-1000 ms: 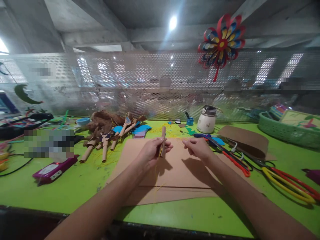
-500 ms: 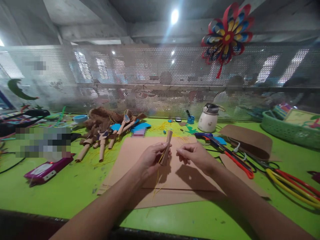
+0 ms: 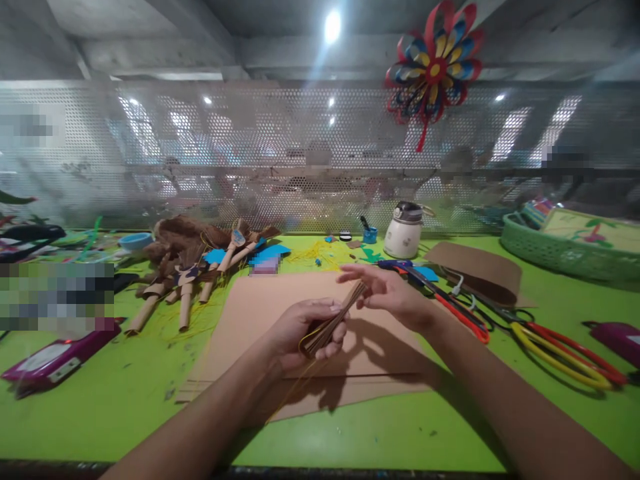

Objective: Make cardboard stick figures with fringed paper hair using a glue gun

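My left hand (image 3: 305,330) is closed round a folded brown paper bundle (image 3: 336,321), which tilts up to the right. Yellow thread (image 3: 295,389) loops at its lower end and hangs below. At the bundle's upper end is my right hand (image 3: 383,292), its fingers spread; whether they touch the paper cannot be made out. Large brown paper sheets (image 3: 260,300) lie flat under both hands.
Rolled brown paper figures (image 3: 186,300) lie to the left, beyond a purple device (image 3: 55,360). A white bottle (image 3: 403,233), a glue gun with a red cable (image 3: 465,317), yellow-handled scissors (image 3: 560,360) and a green basket (image 3: 560,257) stand or lie right.
The paper bundle has tipped from nearly upright to slanting right. My right hand has moved up to its top end and its fingers have spread. The view has shifted to the right.
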### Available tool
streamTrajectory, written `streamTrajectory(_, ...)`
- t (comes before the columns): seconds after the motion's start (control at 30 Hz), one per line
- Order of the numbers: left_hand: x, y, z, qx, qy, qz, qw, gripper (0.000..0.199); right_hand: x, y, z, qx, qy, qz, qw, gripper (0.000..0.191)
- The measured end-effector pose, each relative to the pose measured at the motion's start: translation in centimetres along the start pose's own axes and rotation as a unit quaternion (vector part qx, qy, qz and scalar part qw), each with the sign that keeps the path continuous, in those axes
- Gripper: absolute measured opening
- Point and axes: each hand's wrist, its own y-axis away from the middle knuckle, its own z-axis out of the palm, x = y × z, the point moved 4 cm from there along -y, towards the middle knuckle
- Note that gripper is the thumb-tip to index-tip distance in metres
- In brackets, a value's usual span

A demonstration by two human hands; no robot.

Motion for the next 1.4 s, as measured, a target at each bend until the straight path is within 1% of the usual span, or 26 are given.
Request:
streamTrajectory(0.07,0.0,0.0,0.1,-0.020,-0.005,0.003,1.000,0.018,0.4,0.2,0.0,-0.058,-0.017,0.037,0.997,0.049)
streamTrajectory(0.13,0.0,0.0,0.2,-0.028,-0.005,0.008,1.000,0.017,0.7,0.3,-0.3,-0.080,-0.023,0.059,0.995,0.038)
streamTrajectory(0.2,0.0,0.0,0.1,-0.025,-0.002,0.009,1.000,0.016,0.9,0.3,-0.9,-0.059,-0.012,0.065,0.996,0.024)
streamTrajectory(0.27,0.0,0.1,0.0,-0.018,-0.003,0.009,1.000,0.015,1.1,0.3,-1.8,-0.014,0.007,0.065,0.998,0.016)
streamTrajectory(0.33,0.1,0.1,0.0,-0.012,-0.005,0.011,1.000,0.014,1.2,0.2,-2.6,0.027,0.011,0.066,0.997,0.015)
streamTrajectory(0.43,0.1,0.1,0.2,-0.003,0.005,0.015,1.000,0.015,1.6,0.2,-3.5,0.057,-0.008,0.073,0.996,0.016)
streamTrajectory(0.53,0.1,0.2,0.5,0.003,0.019,0.011,1.000,0.018,1.9,0.2,-3.8,0.069,-0.016,0.073,0.995,0.016)
streamTrajectory(0.8,-0.1,0.2,0.5,-0.010,0.030,-0.001,1.000,0.017,1.8,0.2,-3.8,0.101,0.006,0.074,0.992,0.015)
streamTrajectory(0.9,-0.1,0.2,0.5,-0.001,0.022,0.003,1.000,0.017,1.8,0.2,-3.9,0.100,0.014,0.077,0.992,0.015)
streamTrajectory(1.0,-0.1,0.2,0.4,0.016,0.015,0.015,1.000,0.016,2.2,0.1,-4.1,0.111,0.058,0.099,0.987,0.013)
streamTrajectory(1.03,0.0,0.2,0.3,0.023,0.013,0.021,0.999,0.016,2.4,0.1,-4.3,0.125,0.079,0.110,0.983,0.014)
streamTrajectory(1.1,0.0,0.0,0.1,0.042,0.008,0.034,0.999,0.015,2.5,0.0,-4.5,0.158,0.117,0.118,0.973,0.025)
streamTrajectory(1.17,0.0,-0.1,-0.2,0.060,-0.001,0.045,0.997,0.015,2.3,-0.1,-4.5,0.183,0.138,0.107,0.967,0.035)
streamTrajectory(1.23,-0.1,-0.2,-0.4,0.066,-0.011,0.052,0.996,0.014,1.8,-0.1,-4.2,0.181,0.134,0.086,0.970,0.036)
streamTrajectory(1.3,-0.1,-0.4,-0.6,0.068,-0.022,0.055,0.996,0.014,1.3,-0.1,-3.7,0.159,0.111,0.068,0.979,0.035)
streamTrajectory(1.4,-0.3,-0.5,-0.8,0.076,-0.030,0.057,0.995,0.013,0.7,0.0,-3.1,0.124,0.082,0.042,0.988,0.037)
